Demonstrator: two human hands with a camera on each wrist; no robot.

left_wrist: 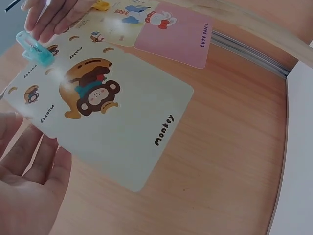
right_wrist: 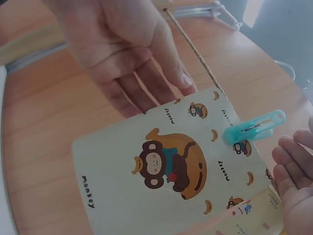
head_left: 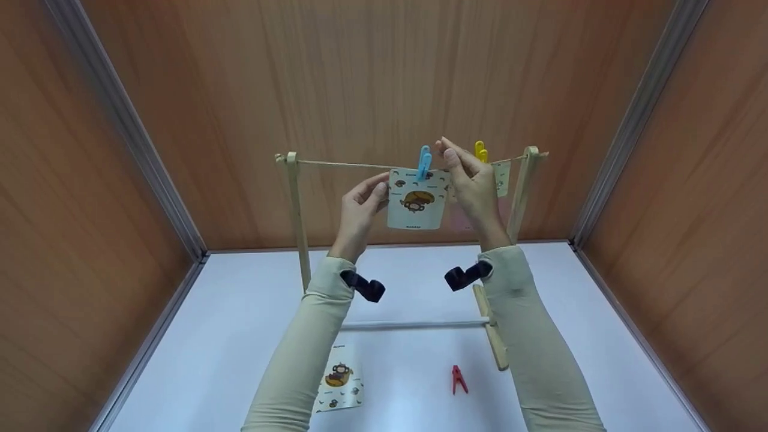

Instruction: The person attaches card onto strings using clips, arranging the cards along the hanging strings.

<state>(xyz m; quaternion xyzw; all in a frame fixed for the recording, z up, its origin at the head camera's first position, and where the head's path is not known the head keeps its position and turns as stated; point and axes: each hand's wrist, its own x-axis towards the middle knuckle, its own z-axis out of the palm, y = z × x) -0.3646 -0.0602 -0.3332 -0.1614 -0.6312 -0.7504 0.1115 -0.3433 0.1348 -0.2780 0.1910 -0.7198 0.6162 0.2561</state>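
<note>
A white monkey card [head_left: 415,207] hangs upside down from the string [head_left: 354,164], held at its top edge by a light blue clothespin [head_left: 424,163]. My left hand [head_left: 360,210] is at the card's left edge, with fingertips partly behind it and the thumb beside the edge in the right wrist view. My right hand [head_left: 474,186] is raised just right of the clothespin, fingers extended and apart from it. In the left wrist view, a pink rabbit card [left_wrist: 176,36] and a pale yellow card [left_wrist: 117,29] hang behind the monkey card.
Wooden posts [head_left: 297,216] hold up the string on each side. A yellow clothespin [head_left: 481,152] is on the string at the right. Another monkey card [head_left: 341,381] and a red clothespin [head_left: 459,380] lie on the white table [head_left: 408,408]. A white rod [head_left: 414,324] joins the stand's base [head_left: 495,342].
</note>
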